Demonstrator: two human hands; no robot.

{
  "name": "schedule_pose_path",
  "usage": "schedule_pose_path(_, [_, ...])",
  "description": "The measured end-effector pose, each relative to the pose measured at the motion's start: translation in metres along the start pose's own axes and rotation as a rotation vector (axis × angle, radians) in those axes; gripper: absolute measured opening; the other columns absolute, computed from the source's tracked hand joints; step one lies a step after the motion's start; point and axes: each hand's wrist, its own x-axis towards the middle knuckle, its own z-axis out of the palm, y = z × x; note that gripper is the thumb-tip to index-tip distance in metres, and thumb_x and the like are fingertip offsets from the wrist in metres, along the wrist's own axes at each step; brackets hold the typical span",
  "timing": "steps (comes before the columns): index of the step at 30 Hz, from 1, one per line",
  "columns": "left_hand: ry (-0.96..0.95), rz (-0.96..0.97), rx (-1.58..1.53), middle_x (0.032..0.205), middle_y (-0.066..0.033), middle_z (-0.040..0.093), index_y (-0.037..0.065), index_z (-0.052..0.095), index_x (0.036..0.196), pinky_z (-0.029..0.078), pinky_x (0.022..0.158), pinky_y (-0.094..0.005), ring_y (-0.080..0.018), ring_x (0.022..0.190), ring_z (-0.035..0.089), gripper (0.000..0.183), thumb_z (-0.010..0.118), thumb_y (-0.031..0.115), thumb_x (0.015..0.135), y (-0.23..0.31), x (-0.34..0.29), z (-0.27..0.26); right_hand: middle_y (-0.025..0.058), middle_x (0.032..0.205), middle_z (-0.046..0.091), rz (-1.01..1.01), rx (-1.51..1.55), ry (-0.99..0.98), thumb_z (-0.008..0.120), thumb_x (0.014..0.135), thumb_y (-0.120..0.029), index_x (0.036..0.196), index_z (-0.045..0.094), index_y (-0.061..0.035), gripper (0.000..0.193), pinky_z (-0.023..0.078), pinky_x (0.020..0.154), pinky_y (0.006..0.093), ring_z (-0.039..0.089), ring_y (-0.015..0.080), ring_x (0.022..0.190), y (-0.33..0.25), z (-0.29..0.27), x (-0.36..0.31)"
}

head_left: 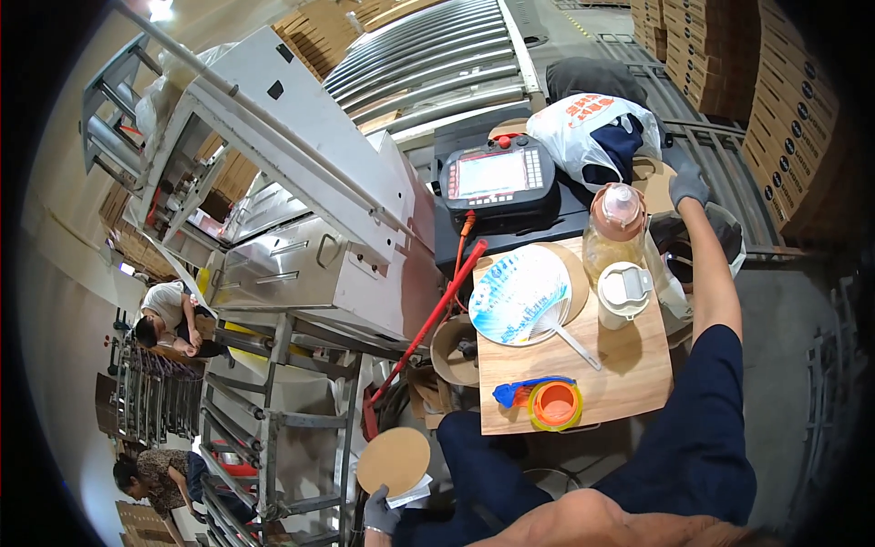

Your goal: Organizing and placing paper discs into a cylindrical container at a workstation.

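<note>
My left hand [381, 512], in a grey glove, grips the lower edge of a round cardboard disc [393, 460]. Some white paper [412, 493] shows just beneath the disc. My right arm stretches forward, and the gloved right hand [690, 187] is beside another brown disc [653, 179] and above a bag-lined bin [720, 232]; its fingers are too unclear to read. On the wooden board [629, 387] between my arms lie a blue-and-white hand fan [519, 296], a white-lidded cup [624, 292], a pink-topped bottle [617, 219] and an orange tape roll [556, 404].
A control pendant [494, 178] with a screen rests behind the board, next to a white plastic bag [597, 137]. A red bar [428, 319] leans at the left. Roller conveyors [428, 64] and stacked cartons [793, 128] stand beyond. Two people [173, 319] are at far left.
</note>
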Motion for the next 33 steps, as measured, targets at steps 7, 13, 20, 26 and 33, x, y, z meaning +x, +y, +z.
schedule_pose_path(7, [-0.223, -0.122, 0.175, 0.106, -0.0091, 0.047, 0.0, 0.04, 0.109, 0.037, 0.084, -0.033, -0.0204, 0.097, 0.046, 0.039, 0.05, 0.015, 0.075, 0.021, 0.072, 0.087, 0.0187, 0.099, 0.047, -0.281, 0.31, 0.155, 0.048, 0.072, -0.022, 0.092, 0.051, -0.0073, 0.025, 0.039, 0.074, 0.0379, 0.048, 0.0341, 0.086, -0.061, -0.057, 0.01])
schedule_pose_path(13, [-0.408, 0.07, 0.496, 0.102, -0.0089, 0.05, -0.002, 0.041, 0.108, 0.039, 0.077, -0.0286, -0.0185, 0.09, 0.05, 0.043, 0.054, 0.016, 0.071, 0.067, 0.204, 0.169, 0.0154, 0.097, 0.049, -0.54, 0.154, 0.08, 0.049, 0.071, -0.022, 0.087, 0.055, -0.0062, 0.023, 0.039, 0.075, 0.0356, 0.049, 0.0309, 0.088, -0.167, -0.109, -0.026])
schedule_pose_path(20, [-0.396, 0.311, 0.772, 0.092, -0.0102, 0.055, -0.006, 0.048, 0.1, 0.04, 0.07, -0.0262, -0.0162, 0.078, 0.052, 0.037, 0.055, 0.017, 0.071, 0.128, 0.3, 0.279, 0.0163, 0.098, 0.049, -0.606, 0.018, -0.184, 0.049, 0.071, -0.022, 0.092, 0.054, -0.0077, 0.026, 0.039, 0.076, 0.0355, 0.05, 0.0305, 0.087, -0.272, -0.071, 0.0])
schedule_pose_path(26, [-0.365, 0.278, 1.046, 0.087, -0.0122, 0.058, -0.005, 0.051, 0.095, 0.042, 0.065, -0.0273, -0.0165, 0.075, 0.054, 0.035, 0.055, 0.02, 0.07, 0.155, 0.315, 0.328, 0.0162, 0.102, 0.047, -0.527, 0.072, -0.348, 0.046, 0.071, -0.026, 0.097, 0.052, -0.0055, 0.033, 0.039, 0.078, 0.035, 0.048, 0.0295, 0.091, -0.331, -0.042, 0.057])
schedule_pose_path(33, [-0.278, 0.095, 1.23, 0.085, -0.0133, 0.058, -0.006, 0.052, 0.092, 0.04, 0.067, -0.0282, -0.0156, 0.077, 0.054, 0.035, 0.054, 0.022, 0.071, 0.2, 0.268, 0.333, 0.0174, 0.102, 0.047, -0.527, 0.235, -0.416, 0.052, 0.067, -0.024, 0.096, 0.051, -0.0036, 0.036, 0.038, 0.079, 0.0338, 0.048, 0.0301, 0.091, -0.404, 0.014, 0.091])
